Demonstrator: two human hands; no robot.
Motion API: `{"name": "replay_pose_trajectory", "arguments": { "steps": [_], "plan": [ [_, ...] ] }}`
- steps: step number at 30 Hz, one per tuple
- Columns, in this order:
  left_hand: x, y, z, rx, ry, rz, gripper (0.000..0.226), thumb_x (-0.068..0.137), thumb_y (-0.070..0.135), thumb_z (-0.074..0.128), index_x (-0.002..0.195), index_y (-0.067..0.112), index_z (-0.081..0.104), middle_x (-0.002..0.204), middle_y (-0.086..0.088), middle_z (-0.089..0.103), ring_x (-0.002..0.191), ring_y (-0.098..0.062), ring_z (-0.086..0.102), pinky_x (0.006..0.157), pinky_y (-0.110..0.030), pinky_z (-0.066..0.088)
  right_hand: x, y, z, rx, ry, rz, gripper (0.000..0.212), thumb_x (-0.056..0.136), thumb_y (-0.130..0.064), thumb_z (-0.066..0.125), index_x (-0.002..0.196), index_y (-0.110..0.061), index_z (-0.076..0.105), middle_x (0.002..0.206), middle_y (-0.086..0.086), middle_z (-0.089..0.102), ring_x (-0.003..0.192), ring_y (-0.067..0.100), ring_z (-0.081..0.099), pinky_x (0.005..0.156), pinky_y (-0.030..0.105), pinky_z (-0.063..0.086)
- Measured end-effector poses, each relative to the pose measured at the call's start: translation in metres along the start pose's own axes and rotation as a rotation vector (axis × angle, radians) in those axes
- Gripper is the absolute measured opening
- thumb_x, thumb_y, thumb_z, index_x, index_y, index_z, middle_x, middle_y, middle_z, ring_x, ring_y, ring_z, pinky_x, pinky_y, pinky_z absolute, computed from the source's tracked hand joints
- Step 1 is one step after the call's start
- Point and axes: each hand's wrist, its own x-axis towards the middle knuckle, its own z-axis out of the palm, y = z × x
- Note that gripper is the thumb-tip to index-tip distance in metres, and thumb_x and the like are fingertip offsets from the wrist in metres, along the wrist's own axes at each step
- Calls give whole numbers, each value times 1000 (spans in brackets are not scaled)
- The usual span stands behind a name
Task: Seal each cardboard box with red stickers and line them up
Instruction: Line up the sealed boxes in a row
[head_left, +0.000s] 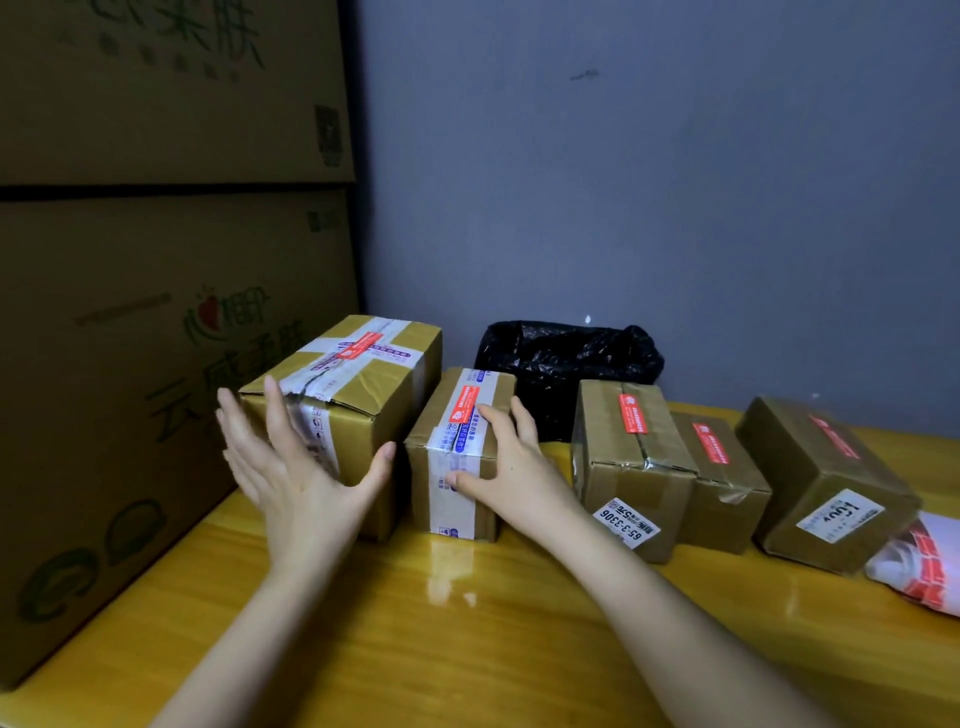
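Observation:
Several taped cardboard boxes stand in a row on the yellow wooden table (415, 639), each with a red sticker on top. The largest box (374, 374) is at the left. My left hand (296, 467) is spread flat against its front face, fingers apart. Beside it stands a smaller box (447, 467) with a red sticker (464, 405). My right hand (511, 467) rests on this box's top right edge, fingers spread, thumb on its front. Further right are three more boxes: (623, 467), (722, 483) and a tilted one (821, 483).
Two big stacked cartons (130, 338) wall off the left side. A black plastic bag (566, 364) lies behind the row against the grey wall. A white roll with red stickers (919, 566) lies at the right edge.

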Motion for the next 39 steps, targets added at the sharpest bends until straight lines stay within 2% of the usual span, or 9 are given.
{"name": "replay_pose_trajectory", "arguments": {
  "steps": [5, 8, 10, 14, 19, 21, 25, 31, 39],
  "plan": [
    [-11, 40, 3, -74, 84, 545, 72, 79, 46, 53, 138, 12, 31, 147, -18, 21, 142, -34, 16, 113, -61, 12, -34, 0, -29, -9, 197, -184, 64, 87, -46, 60, 143, -29, 35, 154, -8, 22, 137, 14, 33, 108, 32, 34],
    [-21, 87, 18, -100, -127, 746, 61, 80, 41, 56, 132, 12, 44, 141, -17, 38, 136, -30, 33, 116, -51, 16, -57, 25, -67, -120, 512, -293, 38, 89, -35, 46, 122, -21, 58, 128, -7, 53, 116, 12, 51, 97, 30, 42],
    [-30, 118, 36, -5, -315, 795, 62, 78, 47, 55, 132, 16, 48, 143, -12, 41, 135, -27, 36, 116, -45, 19, -67, 54, -99, -306, 603, -194, 31, 89, -22, 46, 116, -18, 60, 116, -3, 58, 106, 17, 55, 88, 35, 45],
    [-46, 175, 72, 166, -640, 711, 72, 81, 59, 50, 141, 24, 35, 152, -7, 25, 142, -27, 17, 113, -47, 26, -82, 108, -136, -556, 405, 131, 41, 92, -20, 50, 133, -16, 47, 130, 2, 52, 122, 22, 46, 101, 36, 36],
    [-62, 214, 106, 315, -806, 467, 77, 77, 72, 43, 139, 26, 36, 152, -9, 21, 140, -36, 16, 109, -55, 25, -91, 125, -123, -511, 242, 183, 61, 89, -31, 55, 145, -20, 34, 150, -1, 32, 140, 19, 26, 112, 36, 29],
    [-65, 217, 110, 382, -817, 426, 77, 76, 73, 44, 137, 27, 37, 151, -9, 21, 138, -38, 16, 108, -58, 23, -90, 125, -117, -484, 261, 201, 63, 89, -32, 56, 146, -21, 31, 152, -2, 28, 142, 18, 21, 112, 36, 29],
    [-64, 214, 105, 334, -767, 369, 64, 78, 62, 51, 129, 26, 42, 139, -7, 30, 125, -34, 31, 92, -45, 37, -84, 124, -108, -457, 338, 211, 62, 90, -39, 55, 145, -23, 33, 152, -3, 26, 140, 19, 22, 106, 39, 35],
    [-58, 188, 78, 367, -752, 379, 65, 79, 62, 49, 131, 25, 39, 136, -7, 33, 126, -33, 30, 92, -45, 38, -71, 121, -92, -426, 450, 325, 79, 80, -58, 62, 145, -23, 34, 151, 0, 29, 135, 26, 31, 99, 42, 42],
    [-50, 165, 60, 520, -696, 427, 62, 81, 62, 42, 129, 22, 39, 131, -8, 40, 121, -32, 37, 91, -43, 37, -67, 112, -76, -437, 484, 264, 67, 84, -41, 60, 143, -23, 35, 146, -1, 35, 129, 24, 37, 91, 38, 45]
  ]
}}
